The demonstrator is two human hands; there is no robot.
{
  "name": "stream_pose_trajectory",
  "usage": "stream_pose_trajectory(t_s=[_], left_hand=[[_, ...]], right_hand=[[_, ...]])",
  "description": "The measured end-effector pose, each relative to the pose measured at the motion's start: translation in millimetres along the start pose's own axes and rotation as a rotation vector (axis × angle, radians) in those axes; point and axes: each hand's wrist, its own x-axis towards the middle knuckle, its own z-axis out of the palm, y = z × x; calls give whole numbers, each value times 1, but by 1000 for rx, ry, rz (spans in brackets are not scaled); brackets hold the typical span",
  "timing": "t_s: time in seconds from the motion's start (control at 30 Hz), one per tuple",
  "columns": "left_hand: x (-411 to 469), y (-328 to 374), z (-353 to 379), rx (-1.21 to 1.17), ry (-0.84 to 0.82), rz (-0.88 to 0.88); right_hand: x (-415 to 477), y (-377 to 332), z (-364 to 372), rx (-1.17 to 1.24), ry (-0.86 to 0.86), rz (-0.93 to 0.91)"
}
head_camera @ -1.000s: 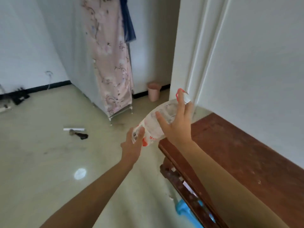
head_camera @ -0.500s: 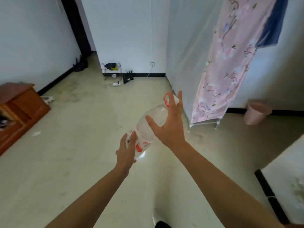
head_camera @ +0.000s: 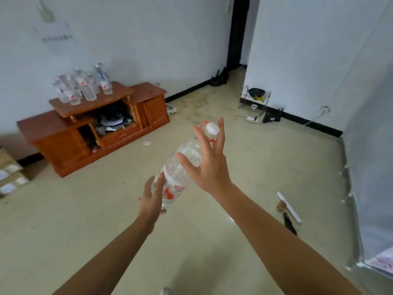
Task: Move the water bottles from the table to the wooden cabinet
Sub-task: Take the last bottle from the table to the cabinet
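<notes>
I hold a large clear water bottle (head_camera: 179, 169) tilted in front of me, its white cap and red handle ring pointing up and away. My left hand (head_camera: 152, 199) cups its base and label end. My right hand (head_camera: 209, 165) grips the upper body near the neck, fingers spread. Across the floor at the upper left stands the low wooden cabinet (head_camera: 63, 133), with several similar bottles (head_camera: 81, 87) standing on its raised top shelf.
Cardboard boxes (head_camera: 10, 177) lie at the left edge beside the cabinet. A small wire rack (head_camera: 255, 99) and a power strip (head_camera: 251, 118) sit by the far wall. A white strip and dark tool (head_camera: 289, 211) lie on the floor at right. A grey fabric wardrobe (head_camera: 370, 145) fills the right side.
The view has swung left from the table and pink curtain across the room, so the wooden cabinet with bottles now shows. Both hands have kept hold of the bottle throughout.
</notes>
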Motion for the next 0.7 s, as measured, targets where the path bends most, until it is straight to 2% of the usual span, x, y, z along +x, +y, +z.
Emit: stream_pose_trajectory(t_s=[0.27, 0.5, 0.7], left_hand=[[210, 19, -69, -67, 126, -34], [366, 92, -121, -20, 140, -2], [524, 125, -135, -67, 175, -1]], right_hand=[[145, 48, 193, 119, -97, -97], [281, 79, 304, 162, -70, -72], [393, 148, 418, 235, -107, -79]])
